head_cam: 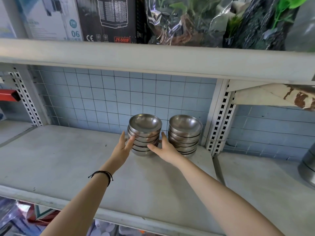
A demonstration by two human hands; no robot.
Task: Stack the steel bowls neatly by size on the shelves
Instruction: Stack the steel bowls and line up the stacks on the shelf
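Note:
Two stacks of several steel bowls stand side by side at the back of the grey shelf [85, 159]. The left stack [144, 124] leans a little, its bowls slightly uneven. The right stack [185, 126] stands next to the perforated upright. My left hand [125, 144] presses against the left side of the left stack, fingers spread. Against that stack's lower right side rests my right hand [163, 147], thumb on the front of the bowls, fingers in the gap between the two stacks. Both hands cradle the stack from either side.
The upper shelf [153, 60] hangs low overhead, carrying boxes and bagged plants. A white perforated upright [219, 116] stands right of the bowls. A steel container [308, 164] sits on the neighbouring shelf at far right. Blue wire grid backs the shelf.

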